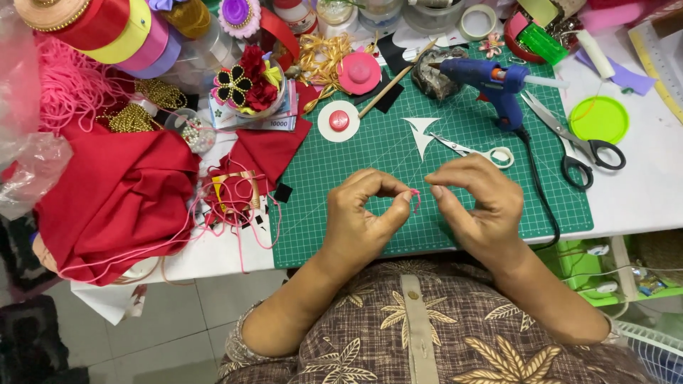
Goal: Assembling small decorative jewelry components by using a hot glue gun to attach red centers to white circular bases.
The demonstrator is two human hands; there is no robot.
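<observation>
Above the green mat (441, 153): left hand (359, 213) pinches a pink cord (415, 199), light, limp, best gripped near its end; right hand (473, 199) fingers curled just beside, grip unclear.

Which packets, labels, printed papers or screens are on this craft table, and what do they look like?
No screens in view.
Printed paper notes: a flat pale stack under the flower ornament, left of the green cutting mat.
Clear plastic bag: crumpled, far left edge beside the red cloth.
</observation>
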